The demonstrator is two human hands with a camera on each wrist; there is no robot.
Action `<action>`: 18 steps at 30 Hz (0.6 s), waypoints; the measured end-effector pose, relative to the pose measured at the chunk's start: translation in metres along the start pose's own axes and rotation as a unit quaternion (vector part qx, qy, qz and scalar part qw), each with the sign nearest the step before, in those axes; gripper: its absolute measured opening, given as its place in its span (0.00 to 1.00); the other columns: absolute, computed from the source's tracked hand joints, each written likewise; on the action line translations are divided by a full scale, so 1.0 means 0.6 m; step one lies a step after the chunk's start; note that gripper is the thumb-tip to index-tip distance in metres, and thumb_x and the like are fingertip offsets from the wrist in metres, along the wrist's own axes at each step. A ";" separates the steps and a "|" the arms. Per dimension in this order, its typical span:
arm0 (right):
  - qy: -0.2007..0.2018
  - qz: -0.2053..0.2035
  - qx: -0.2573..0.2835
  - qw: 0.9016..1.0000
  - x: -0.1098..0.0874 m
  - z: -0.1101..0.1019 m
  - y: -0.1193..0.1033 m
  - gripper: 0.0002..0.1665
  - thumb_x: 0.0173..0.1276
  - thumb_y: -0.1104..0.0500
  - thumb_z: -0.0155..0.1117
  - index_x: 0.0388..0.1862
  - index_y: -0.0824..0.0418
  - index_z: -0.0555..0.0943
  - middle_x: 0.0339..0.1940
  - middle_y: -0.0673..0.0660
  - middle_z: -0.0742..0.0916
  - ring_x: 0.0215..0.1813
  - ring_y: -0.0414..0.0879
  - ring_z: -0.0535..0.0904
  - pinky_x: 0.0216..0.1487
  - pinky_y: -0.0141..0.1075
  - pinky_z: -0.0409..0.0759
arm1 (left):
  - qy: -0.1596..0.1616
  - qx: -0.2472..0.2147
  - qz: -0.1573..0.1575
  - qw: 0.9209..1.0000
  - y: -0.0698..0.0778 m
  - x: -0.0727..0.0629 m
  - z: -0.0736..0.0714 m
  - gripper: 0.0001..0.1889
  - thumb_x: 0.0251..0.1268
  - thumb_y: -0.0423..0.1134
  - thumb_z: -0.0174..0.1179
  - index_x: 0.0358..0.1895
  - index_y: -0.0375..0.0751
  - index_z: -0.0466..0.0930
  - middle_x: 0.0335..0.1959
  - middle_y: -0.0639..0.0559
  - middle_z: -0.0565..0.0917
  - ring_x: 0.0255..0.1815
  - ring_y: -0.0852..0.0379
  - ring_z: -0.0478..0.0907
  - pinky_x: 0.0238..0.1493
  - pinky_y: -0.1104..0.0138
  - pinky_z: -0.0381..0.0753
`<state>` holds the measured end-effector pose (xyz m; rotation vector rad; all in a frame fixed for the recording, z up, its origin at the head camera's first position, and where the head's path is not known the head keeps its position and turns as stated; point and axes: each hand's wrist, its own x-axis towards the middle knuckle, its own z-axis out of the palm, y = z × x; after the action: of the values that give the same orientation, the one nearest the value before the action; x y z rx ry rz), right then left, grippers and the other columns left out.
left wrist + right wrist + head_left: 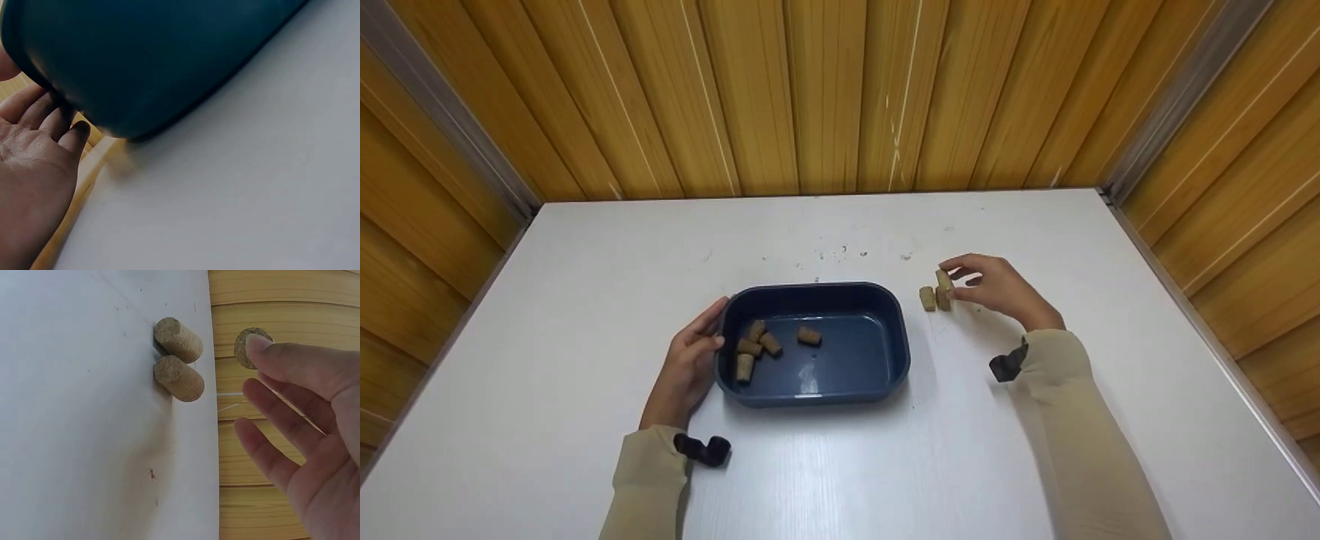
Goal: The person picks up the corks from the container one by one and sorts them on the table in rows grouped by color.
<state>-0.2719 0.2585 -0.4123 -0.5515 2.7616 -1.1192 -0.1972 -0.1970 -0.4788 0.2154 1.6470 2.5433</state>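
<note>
My left hand [684,369] grips the left side of a dark blue plastic tub [847,364], thumb at the rim and fingers against the outer wall. In the left wrist view that tub's wall [140,62] fills the top. Several corks [745,367] lie toward the tub's left, one cork [810,336] apart from them. To the right of the tub, my right hand [997,289] pinches a cork [242,349] between thumb and fingers. Close by, two more corks [180,337] stand upright side by side on the table, below the held one.
The white table [825,472] carries small dark specks [844,249] behind the tub. Yellow wood-look panels [825,97] rise behind the table and at both sides. A black wrist device [1009,364] sits at the right cuff, another device [705,450] at the left.
</note>
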 end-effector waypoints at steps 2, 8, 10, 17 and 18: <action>0.004 0.009 -0.004 1.000 -0.002 0.000 0.007 0.26 0.60 0.69 0.66 0.59 0.65 0.77 0.59 0.64 0.81 0.59 0.59 0.77 0.61 0.51 0.77 | 0.000 -0.002 0.001 1.000 -0.001 0.000 0.000 0.33 0.59 0.19 0.42 0.72 0.27 0.53 0.76 0.38 0.56 0.68 0.67 0.67 0.68 0.75 0.66; 0.021 0.027 -0.004 0.999 -0.010 0.002 0.027 0.25 0.61 0.68 0.65 0.59 0.66 0.77 0.60 0.65 0.80 0.60 0.60 0.77 0.60 0.51 0.78 | -0.004 0.006 0.006 1.000 -0.003 0.000 -0.001 0.33 0.59 0.20 0.42 0.72 0.27 0.54 0.75 0.40 0.59 0.68 0.67 0.67 0.68 0.75 0.66; 0.020 0.039 -0.007 0.999 -0.012 0.004 0.032 0.25 0.62 0.68 0.63 0.60 0.66 0.76 0.61 0.65 0.80 0.60 0.60 0.76 0.60 0.51 0.78 | -0.006 0.008 0.008 1.000 -0.003 0.000 -0.001 0.33 0.59 0.20 0.41 0.72 0.27 0.54 0.75 0.41 0.60 0.68 0.67 0.66 0.68 0.75 0.65; 0.006 0.091 -0.009 0.996 -0.017 0.005 0.040 0.25 0.64 0.66 0.59 0.62 0.64 0.75 0.62 0.64 0.79 0.62 0.60 0.76 0.58 0.50 0.79 | -0.005 0.003 0.010 1.000 -0.002 0.000 0.000 0.33 0.59 0.19 0.41 0.72 0.27 0.53 0.75 0.41 0.59 0.68 0.68 0.66 0.68 0.76 0.65; 0.003 0.093 -0.010 0.996 -0.019 0.005 0.041 0.25 0.65 0.66 0.59 0.62 0.65 0.74 0.62 0.65 0.79 0.61 0.61 0.76 0.58 0.51 0.79 | -0.005 0.002 0.010 1.000 -0.002 0.000 0.000 0.33 0.59 0.19 0.41 0.72 0.27 0.53 0.75 0.41 0.59 0.68 0.68 0.66 0.68 0.76 0.65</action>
<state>-0.2679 0.2770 -0.4315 -0.2848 2.7629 -1.0535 -0.1972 -0.1963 -0.4799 0.2442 1.6542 2.5495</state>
